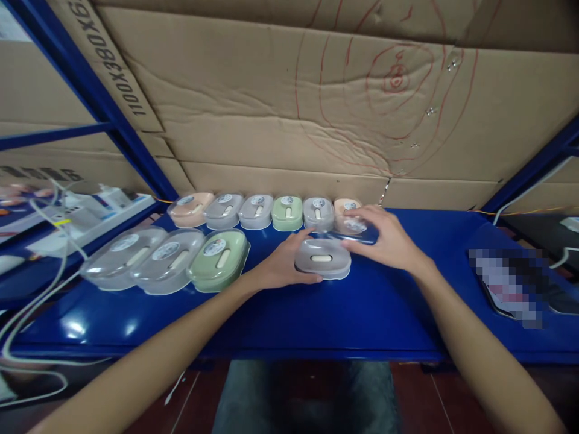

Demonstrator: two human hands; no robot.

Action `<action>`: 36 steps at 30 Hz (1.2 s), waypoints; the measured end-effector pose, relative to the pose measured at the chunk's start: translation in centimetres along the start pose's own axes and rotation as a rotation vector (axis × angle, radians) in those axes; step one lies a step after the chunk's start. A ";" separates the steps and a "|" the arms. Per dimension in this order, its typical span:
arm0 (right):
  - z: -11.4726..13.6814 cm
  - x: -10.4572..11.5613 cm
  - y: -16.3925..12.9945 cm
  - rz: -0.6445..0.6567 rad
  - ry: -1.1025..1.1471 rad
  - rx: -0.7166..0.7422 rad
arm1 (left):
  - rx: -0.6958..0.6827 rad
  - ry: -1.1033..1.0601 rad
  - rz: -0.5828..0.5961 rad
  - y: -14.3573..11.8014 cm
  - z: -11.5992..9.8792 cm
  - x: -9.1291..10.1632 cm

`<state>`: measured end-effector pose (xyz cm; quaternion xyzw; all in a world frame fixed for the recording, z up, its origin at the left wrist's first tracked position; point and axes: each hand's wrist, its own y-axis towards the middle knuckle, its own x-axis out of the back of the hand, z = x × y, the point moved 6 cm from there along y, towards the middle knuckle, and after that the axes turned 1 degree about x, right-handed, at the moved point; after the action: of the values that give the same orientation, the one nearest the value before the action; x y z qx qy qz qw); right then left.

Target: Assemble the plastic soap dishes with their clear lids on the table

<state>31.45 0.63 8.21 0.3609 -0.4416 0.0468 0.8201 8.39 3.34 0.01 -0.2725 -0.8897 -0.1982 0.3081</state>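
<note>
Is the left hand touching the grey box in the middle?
Touching. The head view shows the left hand with fingers resting against the grey box's left side.

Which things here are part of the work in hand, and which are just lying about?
In hand:
left hand and right hand on the grey lidded box
back row of boxes
three boxes at left

Lying about:
power strip
white cables
cardboard wall
</note>
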 end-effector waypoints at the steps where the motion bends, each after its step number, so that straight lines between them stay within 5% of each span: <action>1: 0.7 -1.1 0.0 0.030 0.041 0.032 | -0.006 -0.030 -0.009 0.0 0.0 0.0; 7: 2.3 -5.2 -0.5 0.058 0.079 0.079 | -0.026 -0.171 -0.024 0.0 0.0 0.0; 17: 1.3 -6.7 -0.9 0.047 0.076 0.119 | -0.022 -0.202 -0.062 0.0 0.2 0.1; 36: 0.9 -8.3 -1.3 0.054 0.166 0.115 | -0.159 0.079 -0.056 0.1 -0.4 0.0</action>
<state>26.28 1.07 1.50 0.3903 -0.3784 0.1239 0.8301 8.66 3.20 0.30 -0.2631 -0.8656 -0.2871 0.3148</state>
